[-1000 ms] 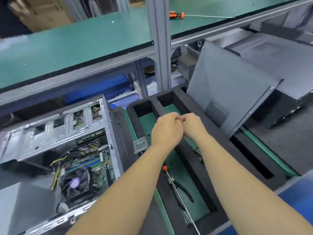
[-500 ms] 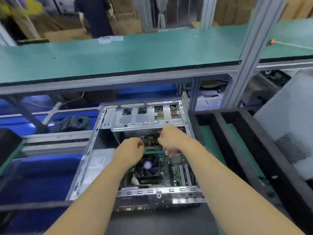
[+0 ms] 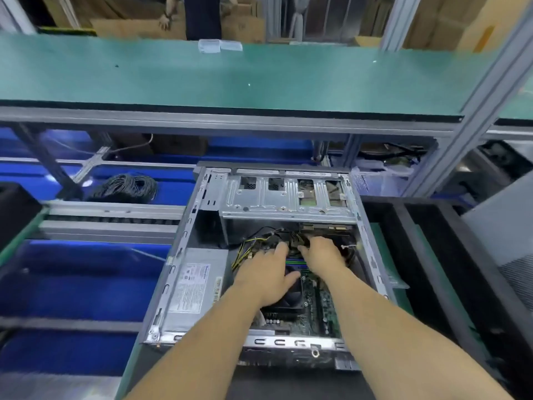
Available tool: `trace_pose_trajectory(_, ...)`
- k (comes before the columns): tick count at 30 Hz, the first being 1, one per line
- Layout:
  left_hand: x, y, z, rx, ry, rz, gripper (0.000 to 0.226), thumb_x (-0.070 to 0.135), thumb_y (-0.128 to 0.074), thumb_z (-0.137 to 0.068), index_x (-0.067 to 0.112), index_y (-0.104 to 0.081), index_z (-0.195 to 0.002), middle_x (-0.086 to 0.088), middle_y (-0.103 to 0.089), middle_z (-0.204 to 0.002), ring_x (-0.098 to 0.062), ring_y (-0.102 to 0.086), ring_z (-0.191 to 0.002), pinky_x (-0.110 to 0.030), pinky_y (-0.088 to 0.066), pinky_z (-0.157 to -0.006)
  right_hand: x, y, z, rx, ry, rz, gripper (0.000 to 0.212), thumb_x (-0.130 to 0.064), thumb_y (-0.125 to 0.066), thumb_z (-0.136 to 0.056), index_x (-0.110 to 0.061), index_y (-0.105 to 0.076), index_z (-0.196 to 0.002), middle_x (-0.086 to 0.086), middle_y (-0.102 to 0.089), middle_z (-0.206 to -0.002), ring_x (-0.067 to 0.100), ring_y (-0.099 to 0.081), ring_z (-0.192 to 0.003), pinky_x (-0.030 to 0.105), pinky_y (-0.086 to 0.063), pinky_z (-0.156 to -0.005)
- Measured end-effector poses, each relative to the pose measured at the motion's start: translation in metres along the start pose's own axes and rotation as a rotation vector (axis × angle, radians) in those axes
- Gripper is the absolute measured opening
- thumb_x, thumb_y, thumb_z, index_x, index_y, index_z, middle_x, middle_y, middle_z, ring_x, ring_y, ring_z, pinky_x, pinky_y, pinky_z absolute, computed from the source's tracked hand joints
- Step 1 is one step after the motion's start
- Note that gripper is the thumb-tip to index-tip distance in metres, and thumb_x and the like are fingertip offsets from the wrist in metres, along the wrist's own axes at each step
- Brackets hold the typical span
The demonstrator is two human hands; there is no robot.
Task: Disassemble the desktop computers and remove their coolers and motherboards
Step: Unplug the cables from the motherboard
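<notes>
An open desktop case lies flat in front of me with its side panel off. Inside are the green motherboard, a black cooler fan, a grey power supply and a drive cage. My left hand lies over the cooler, its fingers stretched onto the yellow-and-black cable bundle and its thumb spread. My right hand is beside it, fingers curled down round the cables near the board's far edge. The fingertips of both hands are partly hidden among the wires.
A green-topped shelf on an aluminium frame overhangs the far side. Blue bins and a coil of black cable are to the left. A black foam tray sits to the right, with a grey case panel past it.
My view swung left from the foam tray to the open case. Both hands moved from above the tray into the case and reached deeper onto the cable bundle.
</notes>
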State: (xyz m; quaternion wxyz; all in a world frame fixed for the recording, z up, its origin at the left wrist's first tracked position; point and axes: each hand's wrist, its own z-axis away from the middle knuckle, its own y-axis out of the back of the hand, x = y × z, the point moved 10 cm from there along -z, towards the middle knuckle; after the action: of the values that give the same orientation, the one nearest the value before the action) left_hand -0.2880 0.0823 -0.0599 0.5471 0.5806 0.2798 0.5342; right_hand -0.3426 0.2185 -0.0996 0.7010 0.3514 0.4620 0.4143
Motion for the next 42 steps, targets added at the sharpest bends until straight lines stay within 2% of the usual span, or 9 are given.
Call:
trace_pose_trajectory(5,-0.008,-0.024,-0.014,-0.101,-0.028,-0.058,0.052,0.061,-0.04,-0.098,0.017,-0.052,-0.124,-0.009,-0.052,-0.13,-0.029,-0.042,-0.123,-0.047,-0.044,-0.099,0.007,-0.007,-0.017,-0.043,-0.004,0.062,0.045,-0.044,-0.048,-0.101,-0.023,-0.053,-0.141,0.014,-0.065,-0.124,0.032,-0.06,-0.113,0.034,-0.051,-0.087)
trace_pose_trajectory(9,-0.01,-0.034,-0.019,-0.138,-0.023,-0.085,0.055,0.065,-0.031,-0.098,0.019,-0.053,-0.118,-0.009,-0.058,-0.127,-0.032,-0.049,-0.12,-0.046,-0.041,-0.093,0.011,-0.019,-0.027,-0.071,-0.053,-0.007,0.045,-0.048,-0.05,-0.099,-0.016,-0.061,-0.13,0.014,-0.068,-0.115,0.03,-0.062,-0.105,0.031,-0.05,-0.08)
trace_pose_trajectory(14,-0.007,-0.04,-0.018,-0.182,-0.008,-0.138,0.068,0.076,-0.027,-0.092,0.02,-0.049,-0.123,-0.009,-0.055,-0.133,-0.033,-0.045,-0.122,-0.051,-0.037,-0.099,0.013,-0.032,-0.036,-0.146,-0.15,-0.169,0.056,-0.052,-0.055,-0.096,-0.014,-0.055,-0.137,0.014,-0.061,-0.131,0.029,-0.058,-0.116,0.027,-0.04,-0.078)
trace_pose_trajectory(16,-0.006,-0.042,-0.017,-0.202,-0.002,-0.135,0.071,0.077,-0.027,-0.091,0.02,-0.047,-0.129,-0.01,-0.049,-0.139,-0.035,-0.04,-0.128,-0.054,-0.034,-0.104,0.012,-0.032,-0.037,-0.157,-0.134,-0.143,0.053,-0.049,-0.053,-0.098,-0.014,-0.054,-0.138,0.014,-0.06,-0.132,0.029,-0.057,-0.117,0.027,-0.039,-0.077)
trace_pose_trajectory(21,-0.007,-0.045,-0.013,-0.247,0.019,-0.122,0.082,0.084,-0.025,-0.085,0.022,-0.04,-0.136,-0.009,-0.036,-0.147,-0.037,-0.029,-0.136,-0.057,-0.028,-0.11,0.007,-0.031,-0.038,-0.145,-0.062,-0.061,0.034,-0.034,-0.045,-0.104,-0.014,-0.059,-0.129,0.015,-0.066,-0.112,0.03,-0.061,-0.102,0.029,-0.044,-0.074)
trace_pose_trajectory(24,-0.006,-0.046,-0.013,-0.253,0.028,-0.123,0.083,0.085,-0.024,-0.085,0.022,-0.038,-0.137,-0.008,-0.033,-0.147,-0.038,-0.027,-0.136,-0.058,-0.027,-0.111,0.009,-0.029,-0.035,-0.104,-0.048,-0.104,0.037,-0.03,-0.045,-0.105,-0.016,-0.055,-0.138,0.018,-0.066,-0.119,0.032,-0.061,-0.108,0.031,-0.049,-0.08)
trace_pose_trajectory(30,-0.007,-0.047,-0.014,-0.264,0.043,-0.125,0.076,0.08,-0.024,-0.09,0.022,-0.035,-0.138,-0.009,-0.03,-0.15,-0.04,-0.026,-0.136,-0.058,-0.025,-0.112,0.002,-0.02,-0.026,0.018,0.076,-0.098,0.035,-0.011,-0.039,-0.103,-0.007,-0.058,-0.133,0.02,-0.068,-0.11,0.035,-0.063,-0.099,0.037,-0.055,-0.083)
trace_pose_trajectory(36,-0.008,-0.046,-0.014,-0.249,0.046,-0.132,0.076,0.079,-0.025,-0.09,0.022,-0.037,-0.138,-0.009,-0.032,-0.149,-0.04,-0.027,-0.135,-0.058,-0.026,-0.111,-0.003,-0.021,-0.026,-0.012,0.074,-0.008,0.034,-0.007,-0.042,-0.101,-0.004,-0.059,-0.131,0.02,-0.068,-0.114,0.035,-0.064,-0.102,0.04,-0.055,-0.087)
trace_pose_trajectory(42,-0.01,-0.028,-0.019,-0.083,0.061,-0.174,0.081,0.079,-0.022,-0.088,0.02,-0.052,-0.133,-0.008,-0.053,-0.137,-0.029,-0.042,-0.127,-0.048,-0.03,-0.106,-0.002,-0.022,-0.03,-0.021,0.047,0.002,0.029,-0.019,-0.044,-0.104,-0.003,-0.062,-0.121,0.018,-0.068,-0.103,0.032,-0.064,-0.094,0.033,-0.052,-0.075)
